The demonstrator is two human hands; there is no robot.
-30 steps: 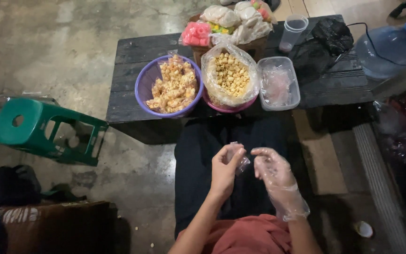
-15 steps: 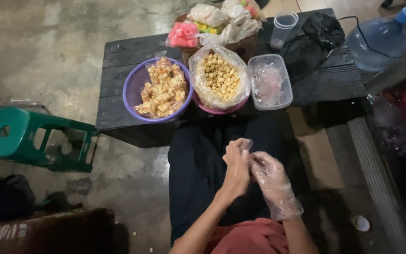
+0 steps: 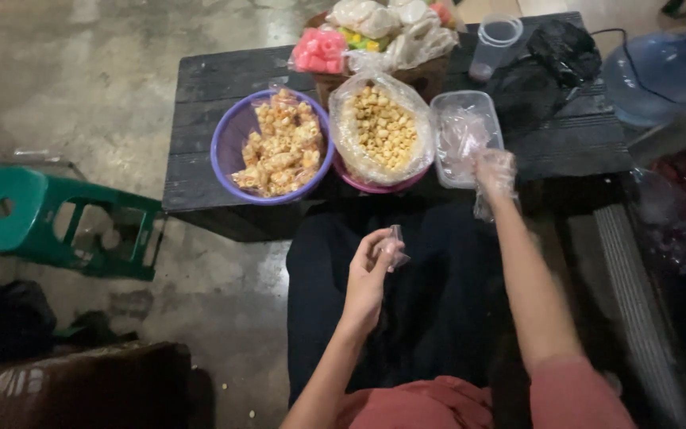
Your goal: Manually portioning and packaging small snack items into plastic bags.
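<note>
The left hand (image 3: 372, 270) is bare and sits over the person's dark lap. Its fingers are pinched shut on a small clear plastic bag (image 3: 395, 248). The bag sticks up a little past the fingertips.

The right hand (image 3: 494, 171) wears a thin clear plastic glove. It is stretched far out to the clear plastic tub (image 3: 445, 111) on the dark wooden table (image 3: 208, 83). The hand is at the near right corner of the tub, where crinkly clear plastic lies. The fingers are curled down, but I cannot tell if they hold any of it.

Left of the tub is a pink bowl (image 3: 375, 184) with a clear bag in it, full of little round yellow snacks (image 3: 379, 127). It touches the tub. Left of that is a purple bowl (image 3: 228, 143) heaped with orange and yellow snacks (image 3: 283, 147). The two bowls sit just beside each other at the near edge of the table.

Behind the bowls, at the far edge, is a box piled with packs: a bright pink pack (image 3: 319, 52) on the left and pale white packs (image 3: 383, 20) beside it. To their right stands a clear plastic cup (image 3: 492, 44), upright. Right of the cup lies a crumpled black bag (image 3: 561, 48). Past the table on the far right lies a big blue water bottle (image 3: 660, 67) with a blue cap.

On the floor to the left is a green plastic stool (image 3: 33, 222), well apart from the table.
</note>
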